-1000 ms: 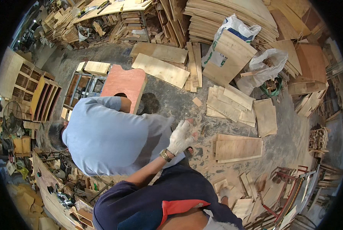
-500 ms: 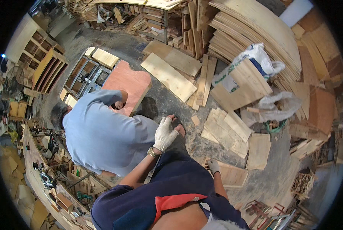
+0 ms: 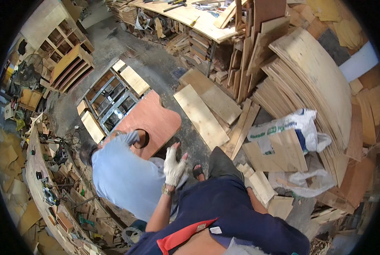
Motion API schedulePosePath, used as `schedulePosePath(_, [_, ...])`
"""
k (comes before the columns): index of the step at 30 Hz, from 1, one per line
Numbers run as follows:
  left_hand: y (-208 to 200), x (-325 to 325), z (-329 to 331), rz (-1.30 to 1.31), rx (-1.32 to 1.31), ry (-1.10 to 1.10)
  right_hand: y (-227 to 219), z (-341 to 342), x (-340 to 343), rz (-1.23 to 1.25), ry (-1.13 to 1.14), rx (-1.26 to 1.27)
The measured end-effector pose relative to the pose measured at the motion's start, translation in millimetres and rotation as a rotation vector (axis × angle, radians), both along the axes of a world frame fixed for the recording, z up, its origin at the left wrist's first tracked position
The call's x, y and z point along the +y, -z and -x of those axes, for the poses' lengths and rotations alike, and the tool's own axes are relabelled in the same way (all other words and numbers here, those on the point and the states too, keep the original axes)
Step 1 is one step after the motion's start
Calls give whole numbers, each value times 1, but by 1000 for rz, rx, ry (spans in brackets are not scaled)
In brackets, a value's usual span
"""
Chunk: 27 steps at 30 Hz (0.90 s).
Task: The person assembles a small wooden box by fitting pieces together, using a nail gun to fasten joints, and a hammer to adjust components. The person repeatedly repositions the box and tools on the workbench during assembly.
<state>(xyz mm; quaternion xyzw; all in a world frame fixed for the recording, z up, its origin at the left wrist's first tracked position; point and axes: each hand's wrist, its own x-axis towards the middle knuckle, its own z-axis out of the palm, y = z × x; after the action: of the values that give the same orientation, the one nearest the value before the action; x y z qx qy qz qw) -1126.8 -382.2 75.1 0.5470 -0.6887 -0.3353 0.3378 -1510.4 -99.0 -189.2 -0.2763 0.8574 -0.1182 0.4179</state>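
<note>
My left hand point(image 3: 174, 167), in a white work glove with bare fingertips and a watch at the wrist, is raised with thumb and fingers apart. It holds nothing and is nearest to the back of a crouching co-worker point(image 3: 124, 176) in a light blue shirt. That person bends over a reddish plywood panel point(image 3: 160, 119) with a wavy end, which lies against a metal frame point(image 3: 113, 106). My right forearm point(image 3: 256, 200) shows beside my dark trousers; the hand at its end is mostly hidden behind my leg, its fingers out of sight.
Pale boards point(image 3: 200, 115) lie on the floor ahead. A tall stack of curved plywood sheets point(image 3: 315, 80) leans at the right, with a white sack point(image 3: 298, 125) before it. Tools lie on a workbench point(image 3: 185, 19) at the back. Scrap wood point(image 3: 79, 199) crowds the left.
The view has shifted, so the room sits lower and farther right. My left hand has spread its fingers. My right hand has gone from over the floor boards to behind my leg.
</note>
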Motion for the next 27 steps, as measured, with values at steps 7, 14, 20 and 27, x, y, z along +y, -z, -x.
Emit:
schedulePosePath(7, [29,-11,6,-334,-25,-357,-32,92,-382,367,-295,165])
schedulePosePath(14, [-8,-94,80,-479,-273,-515,-122,94,-816,805,-412,224])
schedulePosePath(20, [-51,-202,125,-547,-356,-459,-137,116,-1098,649,-277,297])
schedulePosePath(27, [-69,-242,148,-671,-383,-575,-96,133,-1252,431,-546,551])
